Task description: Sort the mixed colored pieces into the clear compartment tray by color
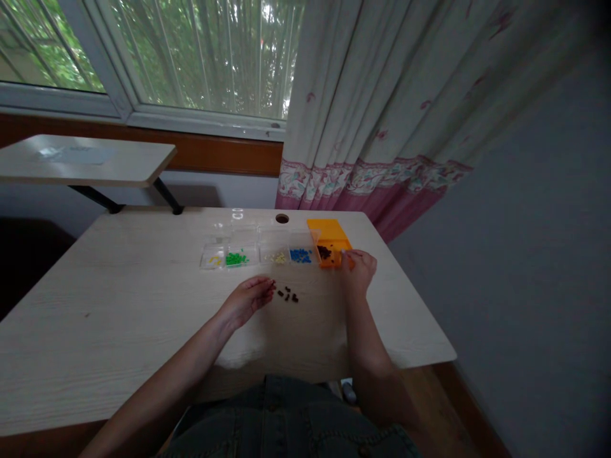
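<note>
My left hand (249, 299) hovers over the table, thumb and fingers pinched on what looks like a small dark brown piece (273, 284). Just right of its fingertips, several loose brown pieces (287, 295) lie on the tabletop. My right hand (359, 267) is at the right side of the orange box (328, 263), fingertips together over that compartment; whatever they pinch is too small to make out. Dark brown pieces (324, 252) fill the box's left compartment, and its orange lid (325, 227) lies folded back.
Clear boxes with raised lids stand in a row left of the orange one, holding yellow pieces (215, 261), green pieces (236, 258), cream pieces (279, 258) and blue pieces (300, 256). Behind is a cable hole (282, 219). A raised shelf (95, 159) stands at back left; a curtain (363, 127) hangs behind.
</note>
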Demonstrator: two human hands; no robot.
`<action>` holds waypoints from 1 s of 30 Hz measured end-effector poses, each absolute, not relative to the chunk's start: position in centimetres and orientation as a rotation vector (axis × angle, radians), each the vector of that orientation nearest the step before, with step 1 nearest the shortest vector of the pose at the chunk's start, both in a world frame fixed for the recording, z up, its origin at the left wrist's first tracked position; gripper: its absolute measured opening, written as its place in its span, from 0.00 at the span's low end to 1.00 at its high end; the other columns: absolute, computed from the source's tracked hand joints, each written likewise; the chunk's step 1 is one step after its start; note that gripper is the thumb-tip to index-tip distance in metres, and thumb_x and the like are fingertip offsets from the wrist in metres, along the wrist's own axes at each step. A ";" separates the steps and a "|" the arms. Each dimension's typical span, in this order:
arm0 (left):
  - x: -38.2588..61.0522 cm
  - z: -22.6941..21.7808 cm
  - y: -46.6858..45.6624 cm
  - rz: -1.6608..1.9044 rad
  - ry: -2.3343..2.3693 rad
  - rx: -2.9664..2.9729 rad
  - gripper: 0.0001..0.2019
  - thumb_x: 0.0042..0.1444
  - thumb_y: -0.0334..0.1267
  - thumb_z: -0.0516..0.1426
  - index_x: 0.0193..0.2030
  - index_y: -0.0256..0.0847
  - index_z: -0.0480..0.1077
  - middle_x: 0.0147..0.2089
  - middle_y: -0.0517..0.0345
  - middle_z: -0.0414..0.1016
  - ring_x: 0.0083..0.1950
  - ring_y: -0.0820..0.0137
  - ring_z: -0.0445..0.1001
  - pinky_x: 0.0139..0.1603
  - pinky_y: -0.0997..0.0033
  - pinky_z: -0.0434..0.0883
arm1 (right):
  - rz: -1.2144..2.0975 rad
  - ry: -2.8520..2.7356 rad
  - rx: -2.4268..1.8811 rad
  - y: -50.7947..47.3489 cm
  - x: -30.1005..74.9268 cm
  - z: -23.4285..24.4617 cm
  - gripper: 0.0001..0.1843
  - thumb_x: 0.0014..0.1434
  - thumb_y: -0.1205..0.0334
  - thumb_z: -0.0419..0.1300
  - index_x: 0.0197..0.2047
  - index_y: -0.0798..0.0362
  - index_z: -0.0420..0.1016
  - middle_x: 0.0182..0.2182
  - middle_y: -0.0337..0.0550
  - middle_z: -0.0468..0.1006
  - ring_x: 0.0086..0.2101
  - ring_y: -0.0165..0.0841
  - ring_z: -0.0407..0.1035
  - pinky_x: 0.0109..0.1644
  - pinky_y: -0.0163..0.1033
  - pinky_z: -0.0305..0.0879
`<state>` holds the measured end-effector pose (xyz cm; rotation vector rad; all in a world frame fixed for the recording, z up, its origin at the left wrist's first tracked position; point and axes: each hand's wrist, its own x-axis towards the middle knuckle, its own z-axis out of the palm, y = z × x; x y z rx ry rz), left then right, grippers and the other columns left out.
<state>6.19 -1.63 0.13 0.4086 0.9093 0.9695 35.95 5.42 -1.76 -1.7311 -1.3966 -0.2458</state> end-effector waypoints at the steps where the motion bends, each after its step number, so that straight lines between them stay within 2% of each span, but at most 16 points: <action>1: 6.2 0.2 -1.6 0.970 0.911 0.409 0.07 0.50 0.29 0.68 0.35 0.33 0.74 0.33 0.54 0.79 0.28 0.78 0.75 0.31 0.80 0.74 | -0.265 -1.400 -1.685 5.3 35.8 -1.5 0.17 0.63 0.51 0.55 0.35 0.53 0.80 0.39 0.50 0.76 0.45 0.41 0.64 0.53 0.49 0.58; 6: 6.3 0.1 -1.7 0.974 0.917 0.420 0.10 0.47 0.32 0.69 0.35 0.33 0.75 0.32 0.55 0.77 0.27 0.79 0.74 0.31 0.80 0.73 | -0.290 -1.490 -1.489 3.9 33.7 -0.2 0.15 0.65 0.52 0.54 0.37 0.51 0.77 0.37 0.47 0.77 0.43 0.39 0.67 0.54 0.49 0.60; 11: 6.3 -0.5 -1.6 0.989 0.897 0.427 0.12 0.45 0.35 0.70 0.34 0.33 0.75 0.30 0.57 0.75 0.28 0.79 0.72 0.31 0.81 0.71 | -0.235 -1.652 -1.278 2.0 30.1 0.3 0.08 0.63 0.58 0.57 0.36 0.49 0.77 0.37 0.45 0.77 0.42 0.37 0.70 0.51 0.47 0.64; 15: 6.4 -0.8 -1.6 1.011 0.901 0.408 0.09 0.48 0.35 0.68 0.34 0.34 0.75 0.29 0.59 0.73 0.27 0.80 0.70 0.30 0.81 0.68 | -0.181 -1.772 -1.100 0.9 27.8 0.5 0.04 0.61 0.63 0.61 0.39 0.47 0.78 0.36 0.42 0.78 0.41 0.35 0.70 0.51 0.46 0.65; 19: 6.5 -1.0 -1.6 1.011 0.892 0.419 0.08 0.50 0.35 0.67 0.33 0.35 0.74 0.28 0.60 0.72 0.26 0.80 0.68 0.29 0.81 0.67 | -0.114 -1.882 -0.994 0.2 26.4 0.4 0.07 0.60 0.64 0.62 0.42 0.46 0.79 0.37 0.41 0.78 0.42 0.35 0.69 0.51 0.45 0.64; 25: 6.6 -1.1 -1.7 1.047 0.809 0.416 0.19 0.39 0.42 0.72 0.33 0.32 0.73 0.26 0.63 0.67 0.23 0.83 0.63 0.23 0.84 0.61 | -0.052 -2.034 -0.942 -0.4 24.9 -0.6 0.11 0.59 0.59 0.65 0.46 0.42 0.78 0.39 0.40 0.79 0.44 0.35 0.69 0.52 0.44 0.63; 30: 6.6 -1.1 -1.8 1.031 0.799 0.440 0.21 0.40 0.42 0.72 0.37 0.31 0.74 0.27 0.62 0.68 0.24 0.82 0.64 0.23 0.84 0.60 | -0.056 -2.050 -0.897 -0.8 24.1 -1.1 0.15 0.60 0.60 0.64 0.51 0.40 0.77 0.38 0.39 0.79 0.43 0.35 0.69 0.53 0.45 0.62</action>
